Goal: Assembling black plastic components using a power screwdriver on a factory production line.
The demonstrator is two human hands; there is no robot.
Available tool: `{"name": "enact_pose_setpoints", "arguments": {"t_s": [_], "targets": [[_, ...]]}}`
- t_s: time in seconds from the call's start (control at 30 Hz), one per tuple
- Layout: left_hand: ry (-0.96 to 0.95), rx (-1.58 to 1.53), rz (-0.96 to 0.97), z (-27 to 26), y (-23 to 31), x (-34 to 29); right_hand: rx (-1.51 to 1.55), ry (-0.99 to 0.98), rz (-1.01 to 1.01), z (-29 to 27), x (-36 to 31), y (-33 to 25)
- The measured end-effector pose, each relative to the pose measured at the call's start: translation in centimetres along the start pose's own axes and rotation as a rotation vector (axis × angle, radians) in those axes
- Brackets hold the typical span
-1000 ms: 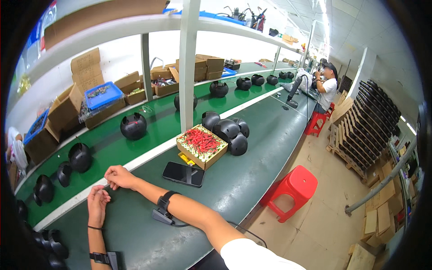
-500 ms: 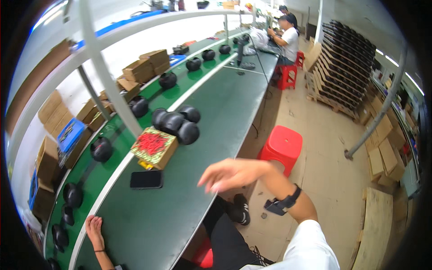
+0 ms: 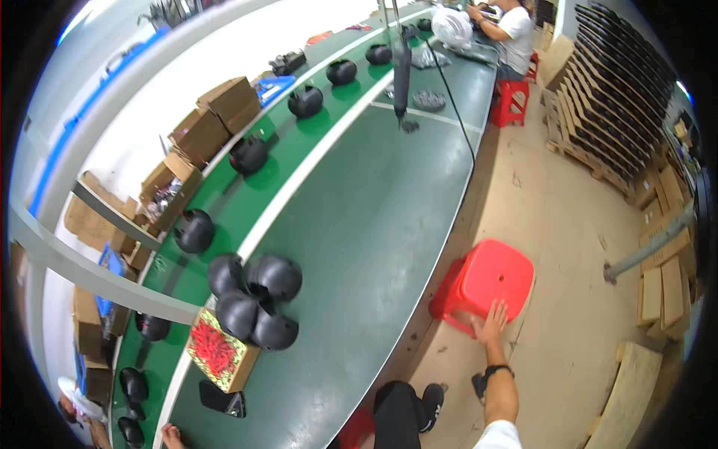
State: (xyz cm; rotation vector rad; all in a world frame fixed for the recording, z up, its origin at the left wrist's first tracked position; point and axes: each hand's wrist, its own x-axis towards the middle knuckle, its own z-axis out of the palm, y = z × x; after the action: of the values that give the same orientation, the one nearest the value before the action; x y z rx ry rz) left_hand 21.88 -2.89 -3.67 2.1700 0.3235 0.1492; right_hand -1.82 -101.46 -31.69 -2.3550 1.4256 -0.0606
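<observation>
My right hand (image 3: 491, 324) reaches down to the floor and rests, fingers spread, on the near corner of a red plastic stool (image 3: 490, 280). A dark watch sits on that wrist. My left hand (image 3: 170, 435) shows only partly at the bottom edge, lying on the white strip of the green workbench (image 3: 359, 247); its fingers cannot be made out. Nearest to it on the bench are a black phone (image 3: 222, 400) and an open box of red parts (image 3: 221, 350). Several black helmets (image 3: 258, 299) are clustered just beyond the box.
More black helmets ride the green conveyor (image 3: 277, 161) behind the bench, with cardboard boxes (image 3: 198, 135) along the wall. Another person (image 3: 512, 30) sits on a red stool at the far end. Stacked dark pallets (image 3: 613, 112) and wooden boards (image 3: 658, 284) stand on the floor to the right.
My view has swung right and down. My right arm left the bench, passed through the air and now touches the red stool on the floor. My left hand stays at the bench.
</observation>
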Motion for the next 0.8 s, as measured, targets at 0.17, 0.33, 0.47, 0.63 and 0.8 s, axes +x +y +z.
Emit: {"name": "enact_pose_setpoints", "arguments": {"t_s": [0.17, 0.33, 0.47, 0.63, 0.8], "targets": [[0.006, 0.302, -0.111, 7.7, 6.0, -8.3, 0.356, 0.046, 0.238, -5.5, -1.8, -1.5], [-0.107, 0.647, -0.013, 18.8, 14.7, -25.8, 0.374, -0.653, -0.249, -10.7, -9.2, -0.6], [-0.309, 0.371, 0.092, 28.1, 26.4, -34.7, 0.617, -0.855, 0.109, -18.1, -9.1, 0.0], [-0.348, 0.257, -0.028, 40.0, 29.5, -34.2, 0.742, -0.744, -0.343, -28.5, 2.1, -13.2], [-0.51, 0.244, -0.185, 42.9, 32.5, -38.1, 0.885, -0.658, -0.269, -37.4, 15.2, -34.4]]}}
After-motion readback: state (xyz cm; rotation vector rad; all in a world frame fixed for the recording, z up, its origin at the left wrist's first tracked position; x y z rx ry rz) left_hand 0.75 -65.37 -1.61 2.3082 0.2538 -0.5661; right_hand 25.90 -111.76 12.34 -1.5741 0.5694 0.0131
